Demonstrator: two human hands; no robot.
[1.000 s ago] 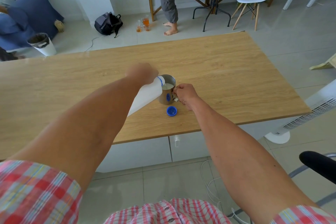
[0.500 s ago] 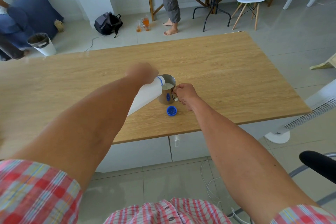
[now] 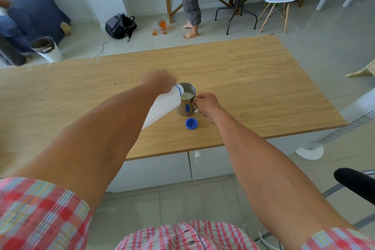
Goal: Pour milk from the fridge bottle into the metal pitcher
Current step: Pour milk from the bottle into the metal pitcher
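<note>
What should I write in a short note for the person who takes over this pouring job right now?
Left hand: gripping the white bottle, tilted with its mouth over the pitcher's rim.
Right hand: holding the handle of the metal pitcher, which stands upright on the wooden table.
Blue cap: off, lying on the table just in front of the pitcher.
Done: bottle opened, milk already in the pitcher, fairly high.
Left: finish the pour, bring the bottle upright, put it down, screw the cap back on.
</note>
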